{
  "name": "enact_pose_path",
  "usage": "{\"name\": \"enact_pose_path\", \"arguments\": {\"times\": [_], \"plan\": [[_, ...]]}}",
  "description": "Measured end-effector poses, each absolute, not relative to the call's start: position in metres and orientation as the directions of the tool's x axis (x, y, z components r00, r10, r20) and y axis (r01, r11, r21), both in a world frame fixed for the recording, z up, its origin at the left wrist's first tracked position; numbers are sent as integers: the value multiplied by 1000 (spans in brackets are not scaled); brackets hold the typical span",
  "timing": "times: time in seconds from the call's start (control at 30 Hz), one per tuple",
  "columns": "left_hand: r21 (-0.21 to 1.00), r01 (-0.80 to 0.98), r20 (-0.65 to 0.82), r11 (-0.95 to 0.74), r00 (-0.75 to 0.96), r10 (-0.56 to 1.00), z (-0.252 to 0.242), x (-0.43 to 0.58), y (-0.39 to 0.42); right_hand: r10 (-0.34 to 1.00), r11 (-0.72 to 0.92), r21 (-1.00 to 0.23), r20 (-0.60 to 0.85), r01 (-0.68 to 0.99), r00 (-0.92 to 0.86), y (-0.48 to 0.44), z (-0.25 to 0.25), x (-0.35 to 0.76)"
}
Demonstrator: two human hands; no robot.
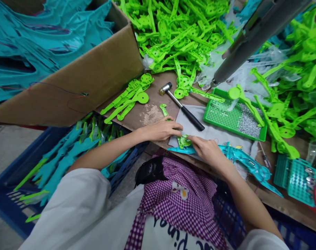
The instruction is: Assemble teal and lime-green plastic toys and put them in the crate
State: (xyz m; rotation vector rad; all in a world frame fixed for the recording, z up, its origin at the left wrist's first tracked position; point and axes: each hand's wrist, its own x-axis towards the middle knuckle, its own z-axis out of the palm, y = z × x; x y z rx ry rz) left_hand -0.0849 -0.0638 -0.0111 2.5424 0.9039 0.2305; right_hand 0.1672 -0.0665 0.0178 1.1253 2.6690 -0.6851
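A bright green plastic part (184, 141) with a round end lies at the table's front edge, on a grey cloth (182, 116). My left hand (164, 129) is closed over its arm, which pokes out beyond the knuckles. At the round end, the fingers of my right hand (208, 150) are closed on the same part; the fingertips partly hide what they grip. Under my right wrist runs a long teal plastic housing (248, 161), lying along the table edge. A hammer (185, 111) with a black handle rests just beyond my hands.
A green basket (208, 119) of small metal pieces stands at right, near a screwdriver (264, 158) and a teal basket (302, 180). Green parts (173, 31) pile up behind. A cardboard box (95, 69) and blue crate (7, 177) are left. A dark grey tool (251, 38) hangs overhead.
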Motion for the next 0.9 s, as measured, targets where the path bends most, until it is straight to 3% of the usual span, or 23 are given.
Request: {"name": "enact_pose_path", "arguments": {"times": [0.3, 0.5, 0.63, 0.73, 0.83, 0.9], "plan": [[400, 557, -28, -728, 801, 598, -5, -85, -62, 619, 590, -348, -384, 728, -685, -60, 27, 163], [417, 525, -17, -742, 821, 571, 8, -78, -62, 603, 578, -459, -318, 675, -732, -47, 29, 164], [424, 524, -45, -739, 827, 561, 12, -75, -62, 685, 569, -334, -313, 752, -658, -48, 34, 148], [398, 534, -62, -746, 827, 559, 12, -76, -62, 669, 624, -247, -320, 741, -670, -64, 37, 137], [349, 542, -87, -764, 831, 550, 10, -76, -62, 608, 677, -263, -327, 687, -724, -81, 33, 142], [324, 541, -90, -776, 834, 544, 8, -77, -61, 643, 624, -337, -292, 705, -708, -86, 25, 153]]}}
